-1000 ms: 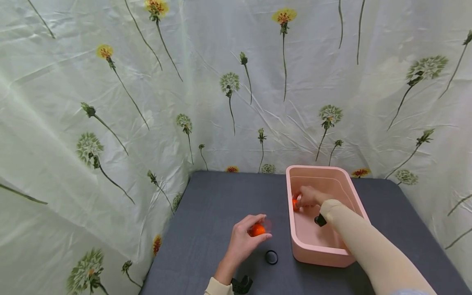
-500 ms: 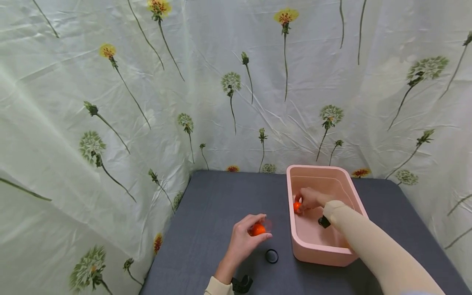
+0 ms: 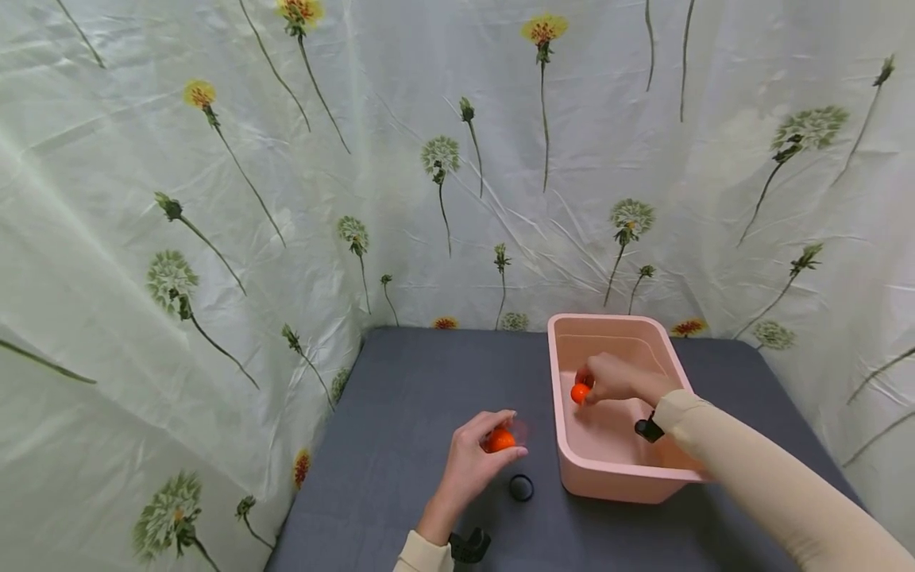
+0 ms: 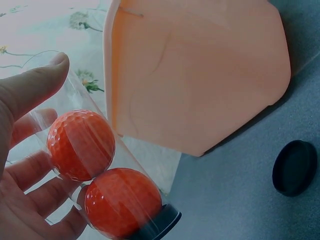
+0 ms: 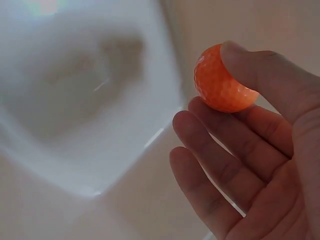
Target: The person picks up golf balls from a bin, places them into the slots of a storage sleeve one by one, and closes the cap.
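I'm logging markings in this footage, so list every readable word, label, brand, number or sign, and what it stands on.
No readable text anywhere.
Clear tube and its two orange balls: none visible.
Single ball in the right hand: only dimples.
Pink bin, loose black cap: none visible.
Floral backdrop: pictures only.
Black wrist devices: too small to tell.
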A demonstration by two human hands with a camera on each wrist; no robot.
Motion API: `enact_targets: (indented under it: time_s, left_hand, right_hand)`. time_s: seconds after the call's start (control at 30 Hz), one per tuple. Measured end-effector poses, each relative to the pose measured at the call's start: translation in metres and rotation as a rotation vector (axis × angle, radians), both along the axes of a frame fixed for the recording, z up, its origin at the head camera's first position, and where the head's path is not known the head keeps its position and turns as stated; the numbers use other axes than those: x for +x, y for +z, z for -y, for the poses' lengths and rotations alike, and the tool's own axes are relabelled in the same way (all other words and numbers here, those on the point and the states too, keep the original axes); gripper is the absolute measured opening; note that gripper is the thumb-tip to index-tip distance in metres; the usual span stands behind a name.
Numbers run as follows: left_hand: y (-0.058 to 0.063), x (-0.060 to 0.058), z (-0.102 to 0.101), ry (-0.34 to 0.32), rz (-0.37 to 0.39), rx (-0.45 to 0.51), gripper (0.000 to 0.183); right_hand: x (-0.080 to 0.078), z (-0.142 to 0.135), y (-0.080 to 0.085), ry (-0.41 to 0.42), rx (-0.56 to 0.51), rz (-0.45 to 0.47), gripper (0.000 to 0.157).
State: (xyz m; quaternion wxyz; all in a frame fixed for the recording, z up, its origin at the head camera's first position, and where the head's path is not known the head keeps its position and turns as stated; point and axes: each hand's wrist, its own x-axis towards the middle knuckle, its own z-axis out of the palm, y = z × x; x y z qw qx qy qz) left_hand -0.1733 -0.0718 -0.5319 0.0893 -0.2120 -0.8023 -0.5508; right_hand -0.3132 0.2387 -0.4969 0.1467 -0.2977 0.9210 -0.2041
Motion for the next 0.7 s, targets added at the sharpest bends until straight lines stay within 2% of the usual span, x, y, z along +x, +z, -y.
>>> enact_targets:
  time_s: [0.23, 0.5, 0.7]
  left_hand:
    - [0.001, 0.001, -0.001, 0.000, 0.041, -0.010, 0.051]
    - [0.002, -0.001, -0.002, 0.001, 0.044, -0.002, 0.052]
    - [0.002, -0.003, -0.002, 0.018, 0.014, 0.009, 0.052]
  right_hand:
    - [0.017, -0.007, 0.020, -0.032, -0.010, -0.007, 0.020]
    - [0.044, -0.013, 0.049, -0.046, -0.099, -0.121, 0.024]
    - [0.064, -0.009, 0.059, -0.093, -0.189, -0.178, 0.026]
